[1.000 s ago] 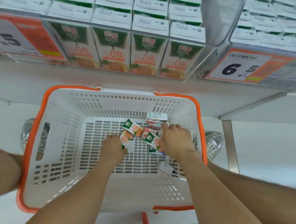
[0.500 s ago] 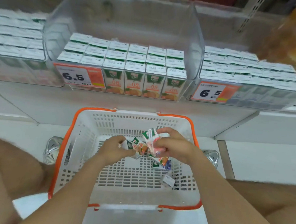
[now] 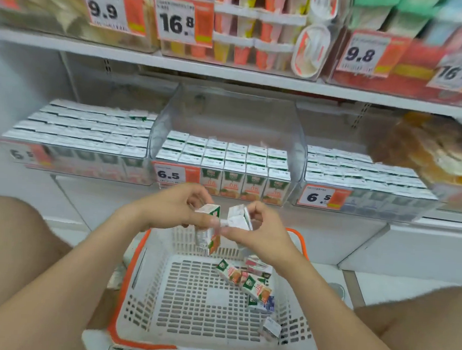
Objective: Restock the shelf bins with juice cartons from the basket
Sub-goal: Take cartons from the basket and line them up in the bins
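Above basket [image 3: 133,263], left hand [image 3: 172,209] pinches upright carton [image 3: 207,228]; right hand [image 3: 264,234], tilted carton [image 3: 237,218].

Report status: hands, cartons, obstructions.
Left hand grips green-and-orange juice cartons; right hand grips white-sided carton. Both above orange-rimmed white basket, more cartons inside. Nothing blocks clear plastic shelf bin.

Both bare forearms reach forward and come together in the middle, with the hands held close, almost touching. The left hand [image 3: 175,210] curls its fingers and thumb round a green-topped carton [image 3: 210,212]. The right hand [image 3: 262,233] pinches a white carton [image 3: 237,218] between thumb and bent fingers.
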Demonstrator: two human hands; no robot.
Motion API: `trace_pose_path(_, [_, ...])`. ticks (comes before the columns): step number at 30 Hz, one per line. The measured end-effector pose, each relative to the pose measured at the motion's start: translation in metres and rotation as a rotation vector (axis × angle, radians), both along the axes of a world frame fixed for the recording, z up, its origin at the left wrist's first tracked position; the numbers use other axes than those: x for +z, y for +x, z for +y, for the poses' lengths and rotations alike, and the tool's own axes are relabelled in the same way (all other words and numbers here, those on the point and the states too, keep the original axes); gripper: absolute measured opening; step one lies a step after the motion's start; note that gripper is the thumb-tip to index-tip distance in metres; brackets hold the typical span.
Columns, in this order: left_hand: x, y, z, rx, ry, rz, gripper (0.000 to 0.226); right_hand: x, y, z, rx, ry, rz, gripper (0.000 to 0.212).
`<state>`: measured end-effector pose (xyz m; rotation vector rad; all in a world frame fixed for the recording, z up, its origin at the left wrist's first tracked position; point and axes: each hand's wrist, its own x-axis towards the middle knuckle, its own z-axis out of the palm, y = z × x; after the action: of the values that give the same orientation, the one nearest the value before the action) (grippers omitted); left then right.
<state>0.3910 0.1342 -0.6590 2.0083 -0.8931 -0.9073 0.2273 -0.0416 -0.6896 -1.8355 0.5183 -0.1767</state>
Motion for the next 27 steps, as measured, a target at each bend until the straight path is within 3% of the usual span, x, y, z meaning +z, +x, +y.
trace_pose_path(3, [0.035,0.005,0.012,0.069,-0.087,-0.116,0.057,0.021,0.011,0.014,0.030,-0.043,-0.157,0.022])
trace_pose_path(7, [0.073,0.019,0.027,0.190,-0.181,-0.235,0.067,0.037,0.033,0.027,-0.022,-0.134,-0.190,0.059])
trace_pose_path(10, [0.087,0.034,0.036,0.332,-0.222,-0.355,0.065,0.055,0.048,0.035,-0.042,-0.149,-0.288,0.030])
trace_pose_path(13, [0.094,0.052,0.041,0.478,-0.291,-0.432,0.055,0.075,0.072,0.050,-0.064,-0.157,-0.403,0.037])
trace_pose_path(20, [0.097,0.125,0.071,0.785,-0.363,-0.506,0.053,0.110,0.155,0.085,0.009,-0.493,-0.606,0.038])
trace_pose_path(27, [0.084,0.188,0.106,1.077,-0.442,-0.423,0.058,0.109,0.274,0.111,0.096,-0.873,-0.505,0.040])
